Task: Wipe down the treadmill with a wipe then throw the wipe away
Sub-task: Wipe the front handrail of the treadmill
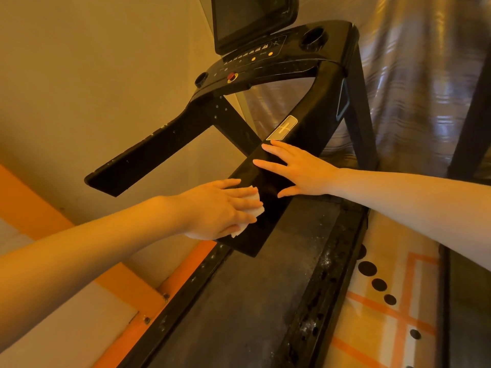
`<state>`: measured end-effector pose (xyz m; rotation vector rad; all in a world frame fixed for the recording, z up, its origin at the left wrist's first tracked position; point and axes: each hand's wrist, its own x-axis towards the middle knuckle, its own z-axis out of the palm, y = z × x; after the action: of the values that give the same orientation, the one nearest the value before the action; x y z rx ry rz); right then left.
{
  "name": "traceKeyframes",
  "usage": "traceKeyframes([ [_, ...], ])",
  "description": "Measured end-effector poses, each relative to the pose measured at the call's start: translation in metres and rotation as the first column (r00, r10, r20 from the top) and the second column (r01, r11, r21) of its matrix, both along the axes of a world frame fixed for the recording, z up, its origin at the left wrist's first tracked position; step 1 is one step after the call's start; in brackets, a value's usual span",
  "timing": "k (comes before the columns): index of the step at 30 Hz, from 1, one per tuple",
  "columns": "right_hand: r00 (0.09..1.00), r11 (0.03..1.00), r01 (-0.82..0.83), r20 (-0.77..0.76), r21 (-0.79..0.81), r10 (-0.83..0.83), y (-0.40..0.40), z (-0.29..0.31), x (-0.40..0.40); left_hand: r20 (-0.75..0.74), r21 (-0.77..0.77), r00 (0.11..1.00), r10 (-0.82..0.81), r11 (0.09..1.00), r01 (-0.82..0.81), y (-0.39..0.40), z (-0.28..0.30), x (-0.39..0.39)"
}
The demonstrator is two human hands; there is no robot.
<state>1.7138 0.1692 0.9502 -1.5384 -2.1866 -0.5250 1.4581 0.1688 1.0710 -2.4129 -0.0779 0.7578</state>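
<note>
A black treadmill [313,107] fills the view, with a console, a screen and two handrails. My left hand [220,208] presses a white wipe [256,208] flat against the near end of the right handrail [265,187]; the wipe shows under my fingers. My right hand [300,168] rests on the same rail just above, fingers straight and spread, below a silver sensor plate [282,128]. The dark belt [239,301] runs underneath.
The left handrail [148,155] juts out at the left. A beige wall with orange trim [32,205] stands on the left. On the right are a shiny curtain [414,75], a second black frame [473,123] and a floor with orange lines and black dots [377,285].
</note>
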Motion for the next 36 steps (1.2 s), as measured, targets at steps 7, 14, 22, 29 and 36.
traceKeyframes([
  [7,1.000,0.999,0.022,0.014,-0.027,-0.021,-0.002,0.002,-0.002,0.028,-0.053,1.000,0.009,0.999,-0.008,0.007,-0.005,0.024],
  [14,0.999,0.999,0.034,0.020,-0.030,-0.033,-0.003,0.002,-0.002,-0.062,-0.069,0.997,0.052,0.996,-0.056,0.001,0.004,0.005],
  [22,1.000,0.999,0.029,0.004,-0.039,-0.029,-0.006,0.001,-0.005,-0.020,-0.035,1.000,0.023,0.999,-0.024,0.004,-0.013,0.017],
  [29,0.999,0.999,0.033,-0.017,-0.037,-0.033,-0.007,0.000,-0.006,-0.050,-0.015,0.998,0.040,0.999,-0.041,0.001,-0.013,0.003],
  [36,0.999,0.998,0.036,-0.034,-0.045,-0.037,-0.007,-0.001,-0.007,-0.009,0.014,1.000,0.023,1.000,-0.023,-0.001,-0.025,0.016],
])
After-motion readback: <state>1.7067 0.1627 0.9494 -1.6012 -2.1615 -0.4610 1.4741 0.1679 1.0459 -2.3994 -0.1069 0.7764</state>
